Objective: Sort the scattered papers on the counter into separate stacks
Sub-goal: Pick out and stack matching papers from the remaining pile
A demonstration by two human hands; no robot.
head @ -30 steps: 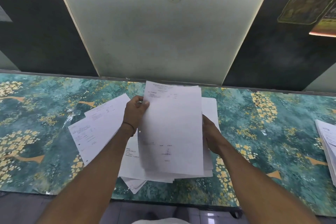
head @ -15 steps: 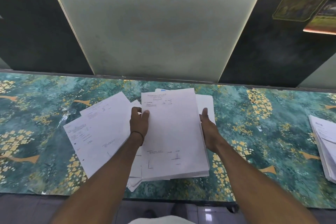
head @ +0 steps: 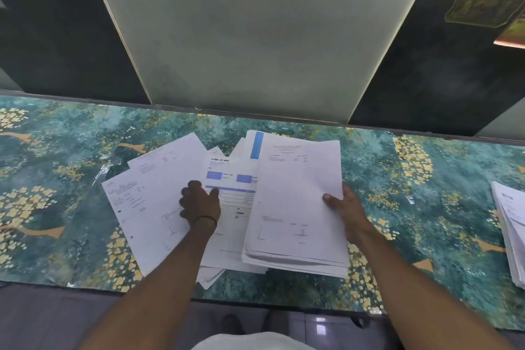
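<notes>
On glossy floral counter, thin rectangular papers

Head view: worn on the person, looking forward and down
Faces: counter, square to the wall behind
Nearness: close over the counter's near edge

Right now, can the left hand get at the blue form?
Probably yes. The left hand rests on the papers at the blue form's left edge, thumb on it, nothing over that side. The stack held by the right hand overlaps only the form's right edge.
</notes>
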